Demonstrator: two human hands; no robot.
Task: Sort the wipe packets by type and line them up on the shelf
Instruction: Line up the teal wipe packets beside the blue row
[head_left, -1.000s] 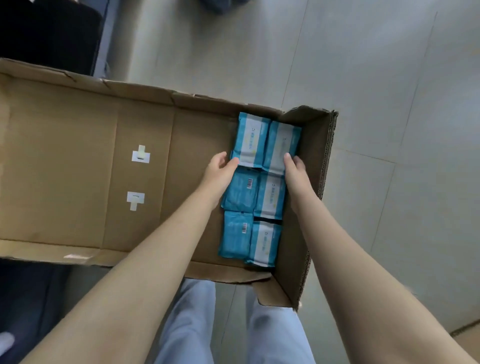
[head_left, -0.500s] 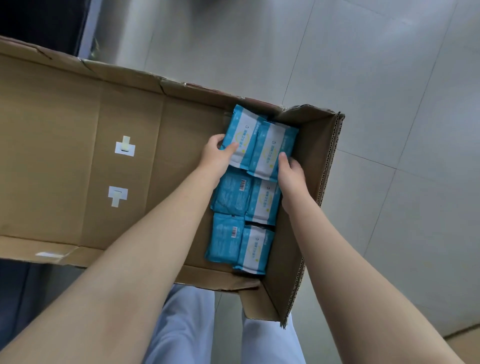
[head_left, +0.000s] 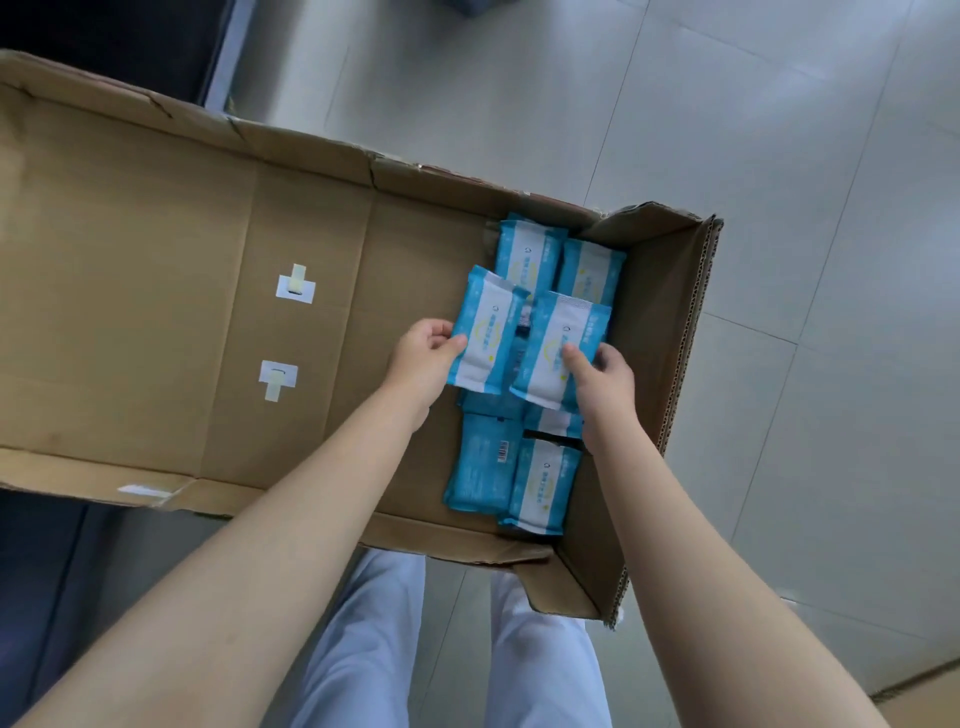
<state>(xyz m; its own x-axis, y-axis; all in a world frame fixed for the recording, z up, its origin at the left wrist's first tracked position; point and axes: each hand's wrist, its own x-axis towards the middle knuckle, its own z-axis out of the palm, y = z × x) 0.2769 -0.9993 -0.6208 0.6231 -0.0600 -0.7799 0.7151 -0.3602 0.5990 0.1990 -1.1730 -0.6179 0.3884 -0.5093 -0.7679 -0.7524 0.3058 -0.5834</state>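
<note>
**Two packets up out of the box, rest lying flat**

While both hands are working inside the cardboard box (head_left: 156, 260), the box's left stretch is lying bare apart from two white tape tabs (head_left: 296, 286). Moving right: the left hand (head_left: 423, 358) is pinching the left packet (head_left: 485, 332) by its lower-left edge, thumb on top, fingers underneath. Beside it, the right hand (head_left: 605, 376) is clamping the right packet (head_left: 558, 351) at its lower-right corner, thumb across the face. Both packets are being held above the remaining packets (head_left: 511, 475), which are lying in two columns against the box's right wall.

Handling, as a guess: soft film pouches, light, a bit slippery, giving under the fingers; an edge or corner pinch looks sufficient, though a grip across the middle would be steadier.

Orientation: each held packet's long axis is running away from the person, tilted slightly rightward, printed white panel facing up. One lower packet is showing its barcode side. No shelf is showing in view.
</note>
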